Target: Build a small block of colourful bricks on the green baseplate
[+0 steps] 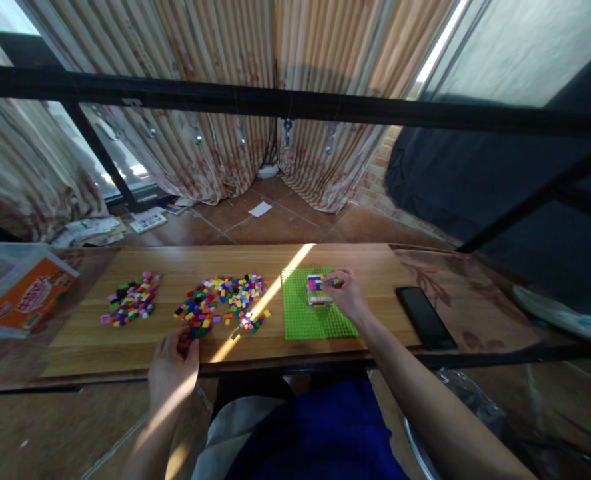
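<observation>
A green studded baseplate point(295, 323) lies on the wooden board, with a small block of stacked building bricks point(318, 298) on it, white-sided with coloured bricks on top. Over the right side of this stack, my right hand point(348, 293) is closed in a pinch on what looks like a small building brick, mostly covered by the fingers. My left hand point(175, 357) rests at the board's front edge, fingers curled together beside the near end of a loose pile of coloured bricks point(198, 307). Whatever its fingertips hold is hidden.
More loose bricks point(242, 293) spread left of the baseplate, and another pile point(130, 300) lies farther left. A black phone point(425, 317) is at the right. An orange-labelled plastic box point(25, 290) stands at the left end. A dark metal bar point(255, 100) crosses beyond the board.
</observation>
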### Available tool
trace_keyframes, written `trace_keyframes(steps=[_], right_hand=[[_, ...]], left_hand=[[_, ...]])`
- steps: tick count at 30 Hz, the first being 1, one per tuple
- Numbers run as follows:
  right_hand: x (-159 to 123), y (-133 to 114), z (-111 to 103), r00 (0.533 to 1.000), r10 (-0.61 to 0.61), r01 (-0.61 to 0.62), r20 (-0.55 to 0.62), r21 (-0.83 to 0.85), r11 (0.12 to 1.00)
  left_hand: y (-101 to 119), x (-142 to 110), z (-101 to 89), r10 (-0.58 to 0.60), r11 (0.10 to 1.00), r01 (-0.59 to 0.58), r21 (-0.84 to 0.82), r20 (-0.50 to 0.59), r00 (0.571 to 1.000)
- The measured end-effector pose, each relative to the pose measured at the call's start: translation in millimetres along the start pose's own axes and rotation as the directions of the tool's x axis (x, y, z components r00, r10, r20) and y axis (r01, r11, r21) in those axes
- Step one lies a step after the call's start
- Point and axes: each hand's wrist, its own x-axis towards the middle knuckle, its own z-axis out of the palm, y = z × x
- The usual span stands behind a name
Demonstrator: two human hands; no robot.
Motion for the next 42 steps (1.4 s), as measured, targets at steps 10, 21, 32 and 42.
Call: trace_keyframes(steps=[10, 21, 32, 42], right_hand=[[-59.3, -45.7, 35.7, 0.904, -0.332, 0.358, 0.271, -0.052, 0.932], [-80.9, -58.3, 86.2, 0.770, -0.272, 0.488, 0.577, -0.259, 0.834], [-82.9, -48.7, 102.2, 0.796, -0.291, 0.449, 0.531, -0.195, 0.872], [-72.7, -33.9, 88.1, 0.860, -0.312, 0.423, 0.405, -0.221, 0.879]], left_hand=[[3.2, -6.7, -0.7, 0.001, 0.996, -0.004, -0.086, -0.025, 1.000], [7.7, -11.4, -3.7, -0.019, 0.995, 0.018, -0.100, -0.007, 1.000], [5.0, -12.1, -2.8, -0.002, 0.995, 0.002, -0.104, -0.001, 1.000], [4.3, -11.5, -0.3, -0.020, 0.992, 0.020, -0.127, -0.001, 1.000]])
